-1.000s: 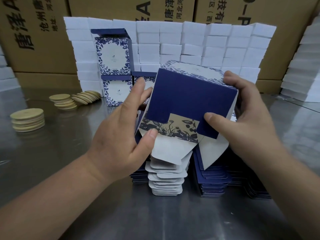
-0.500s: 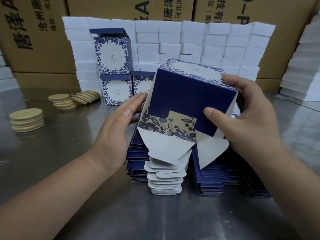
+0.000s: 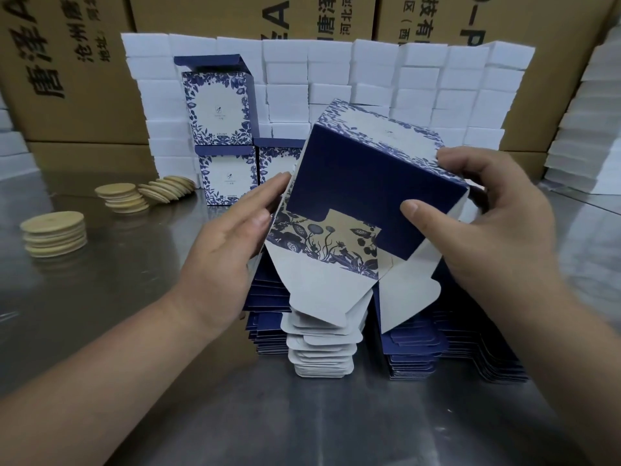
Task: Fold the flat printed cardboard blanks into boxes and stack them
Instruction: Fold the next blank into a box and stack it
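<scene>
Right hand [image 3: 477,230] is gripping half-folded box [image 3: 363,196] above flat blanks [image 3: 322,348]; left hand [image 3: 228,250], fingers straight, is pressing its side.

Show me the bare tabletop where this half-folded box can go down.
Bare steel table lies between the wooden disc stack and the flat blank stacks, and along the near edge before them. Crowded: the middle with blanks, the back with folded boxes and white blocks.
</scene>
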